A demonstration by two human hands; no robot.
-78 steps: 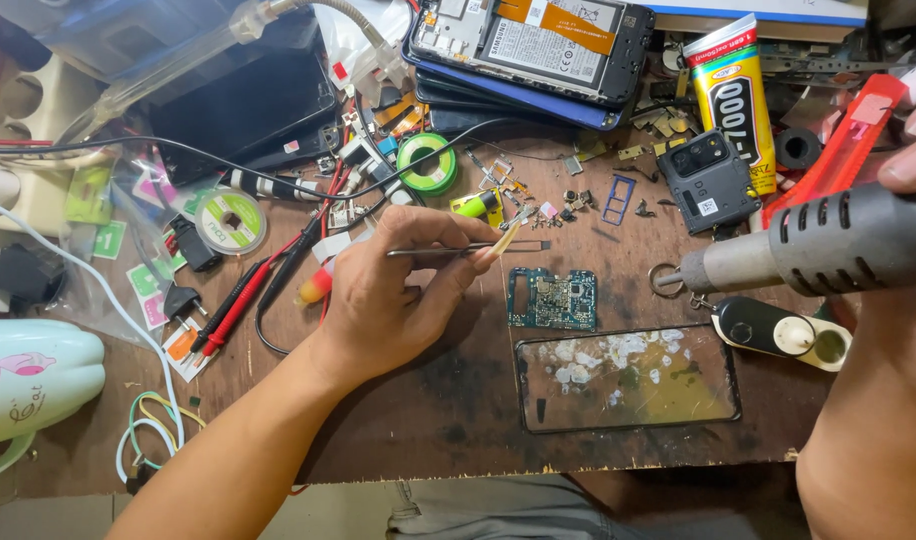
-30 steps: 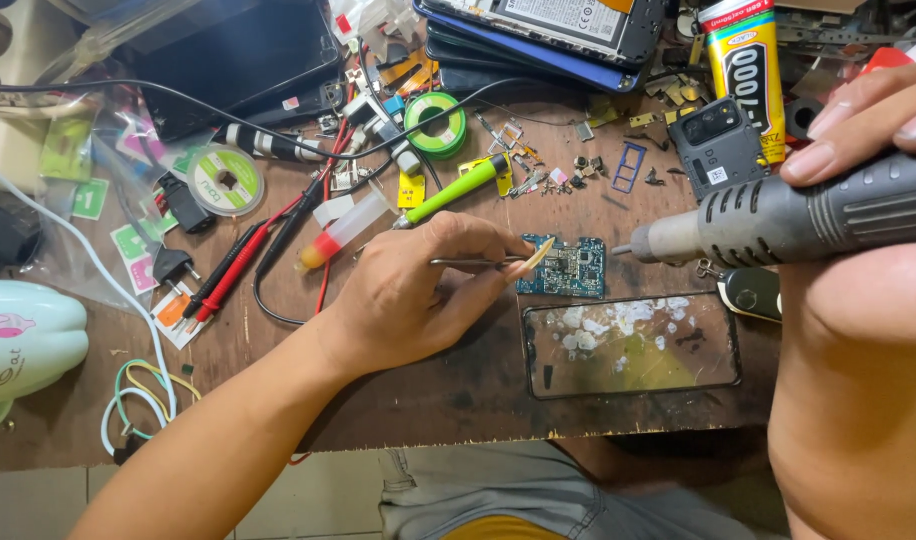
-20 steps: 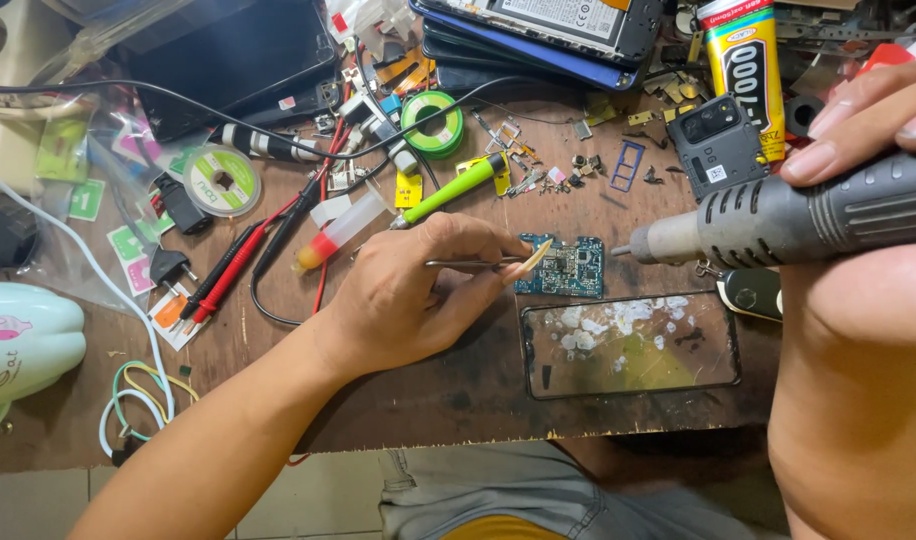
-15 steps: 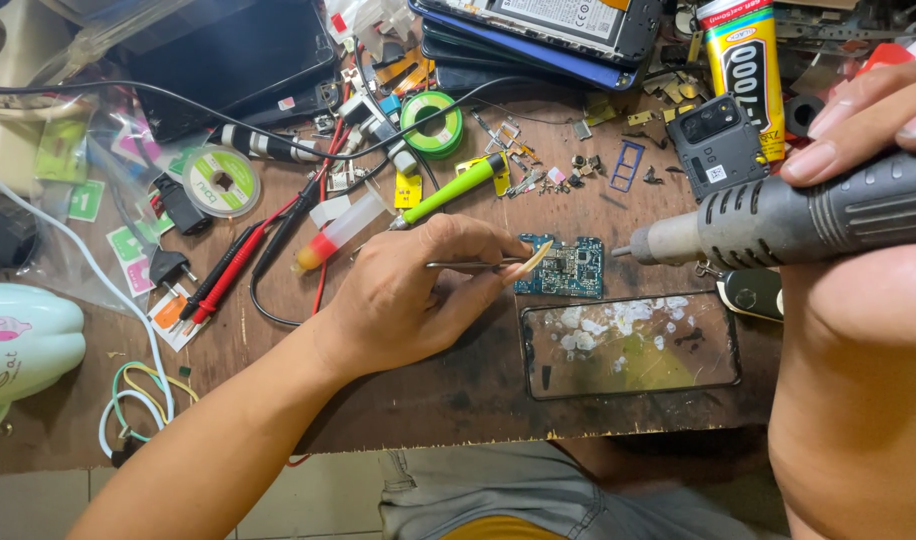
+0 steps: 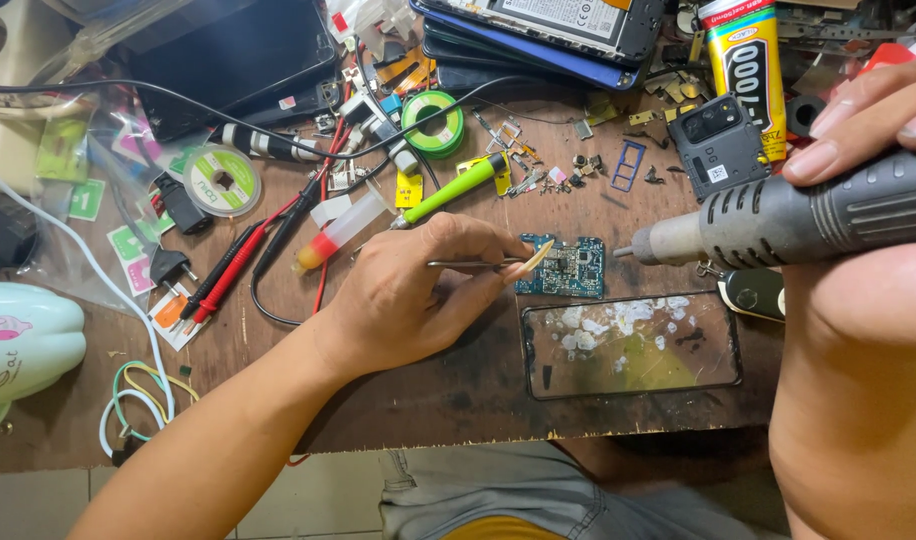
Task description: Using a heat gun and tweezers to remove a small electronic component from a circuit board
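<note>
Green circuit board (image 5: 565,267) lies mid-frame on the wooden counter (image 5: 458,385), my left hand (image 5: 408,295) pinching tweezers (image 5: 478,263) at its edge to steady it, while my right hand (image 5: 858,230) grasps the hot-air tool (image 5: 778,220), nozzle aimed there.

Bare forearms without sleeves, bare hands, grey trousers and a yellow-orange shirt hem

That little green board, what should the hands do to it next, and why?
Probably bring the hot-air tool nozzle a bit closer to the green board: the right hand aims it from beside the board, while the left hand already has tweezers at its edge.
</note>
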